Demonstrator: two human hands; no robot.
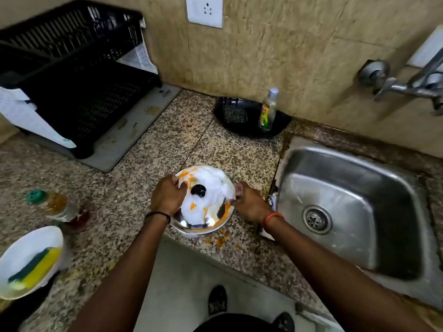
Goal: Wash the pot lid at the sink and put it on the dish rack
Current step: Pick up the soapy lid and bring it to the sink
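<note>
Your 2 hands, left hand (167,196) and right hand (249,204), flank the pot lid (206,202) on the counter (148,140); sink (347,207) right, dish rack (72,75) behind-left, bowl (28,259) near-left.

The steel pot lid (203,207), with black knob up, foamy and orange-stained, lies left of the sink (354,212); the black dish rack (79,75) stands far left.

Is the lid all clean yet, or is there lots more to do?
Not yet. The lid is foamy but still orange-stained. Both hands, left and right, hold it on the counter. It still needs rinsing in the sink, then placing on the black rack.
</note>
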